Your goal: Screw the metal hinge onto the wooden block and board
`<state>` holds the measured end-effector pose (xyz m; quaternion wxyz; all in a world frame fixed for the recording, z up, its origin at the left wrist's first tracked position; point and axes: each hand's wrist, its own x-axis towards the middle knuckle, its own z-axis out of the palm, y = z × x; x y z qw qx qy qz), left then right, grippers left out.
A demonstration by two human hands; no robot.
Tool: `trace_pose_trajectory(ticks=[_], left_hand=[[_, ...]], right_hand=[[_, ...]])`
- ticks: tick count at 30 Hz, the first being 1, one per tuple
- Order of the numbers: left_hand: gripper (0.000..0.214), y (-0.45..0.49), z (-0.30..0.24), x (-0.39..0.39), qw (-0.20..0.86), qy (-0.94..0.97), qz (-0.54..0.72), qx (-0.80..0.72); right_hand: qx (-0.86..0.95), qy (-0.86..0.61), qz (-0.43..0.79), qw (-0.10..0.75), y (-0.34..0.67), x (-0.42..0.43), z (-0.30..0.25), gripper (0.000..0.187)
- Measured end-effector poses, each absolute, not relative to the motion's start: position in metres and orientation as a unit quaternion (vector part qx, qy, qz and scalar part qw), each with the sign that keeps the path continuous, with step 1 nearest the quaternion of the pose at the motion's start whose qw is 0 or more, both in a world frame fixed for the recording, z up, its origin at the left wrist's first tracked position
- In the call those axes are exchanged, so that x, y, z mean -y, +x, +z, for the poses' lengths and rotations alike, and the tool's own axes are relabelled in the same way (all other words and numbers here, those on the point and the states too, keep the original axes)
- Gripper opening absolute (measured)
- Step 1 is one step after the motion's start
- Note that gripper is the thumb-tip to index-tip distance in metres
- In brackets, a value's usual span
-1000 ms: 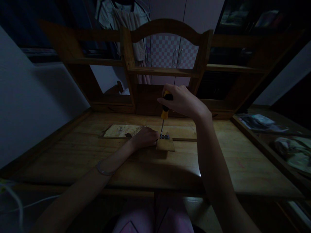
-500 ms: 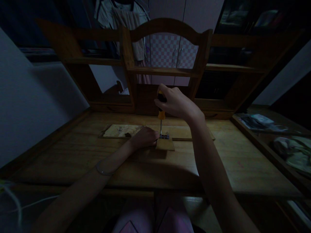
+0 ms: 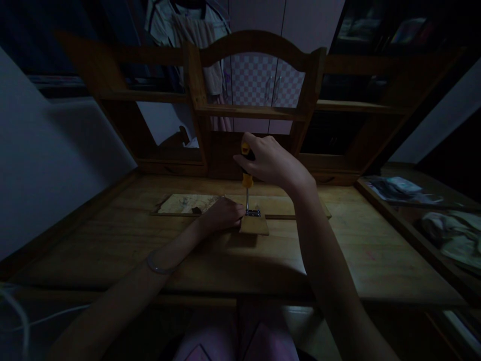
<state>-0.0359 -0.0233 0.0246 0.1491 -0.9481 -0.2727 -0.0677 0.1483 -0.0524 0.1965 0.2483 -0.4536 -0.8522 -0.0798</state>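
My right hand (image 3: 268, 160) is closed around the black and yellow handle of a screwdriver (image 3: 246, 175), held upright. Its metal tip rests on a small shiny hinge (image 3: 253, 213) that joins a small wooden block (image 3: 255, 225) to a long flat board (image 3: 233, 204) on the wooden desk. Curled beside the hinge, my left hand (image 3: 221, 214) presses down where the block and the board meet. A thin bangle sits on my left wrist.
The desk (image 3: 188, 250) has a wooden shelf unit (image 3: 259, 108) at its back. A side surface at the right holds papers and cloth (image 3: 447, 225). A grey wall (image 3: 45, 165) closes the left side. White cable (image 3: 22, 321) lies at the lower left.
My right hand and the screwdriver handle have drifted slightly left and turned, with the tip staying on the hinge. My left hand has stayed put.
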Motion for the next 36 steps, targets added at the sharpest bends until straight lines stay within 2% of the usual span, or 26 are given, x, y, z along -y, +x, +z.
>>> trace_pose_trajectory(ticks=[16,26,29,33,36], left_hand=[[0.008,-0.036,0.022,0.022,0.131,-0.948,-0.067,0.282],[0.009,-0.031,0.026,0.026,0.087,-0.949,-0.062,0.298],[0.02,-0.031,0.025,0.027,0.079,-0.945,-0.078,0.308],[0.054,-0.032,0.024,0.027,0.097,-0.945,-0.076,0.304],[0.056,-0.034,0.023,0.026,0.107,-0.946,-0.051,0.303]], right_hand=[[0.847,-0.45,-0.098,0.267,0.159,0.059,0.205,0.024],[0.82,-0.467,-0.077,0.322,0.181,0.069,0.221,0.022],[0.818,-0.471,-0.086,0.32,0.184,0.066,0.22,0.022],[0.819,-0.466,-0.085,0.325,0.186,0.066,0.219,0.02],[0.824,-0.451,-0.08,0.334,0.188,0.067,0.22,0.018]])
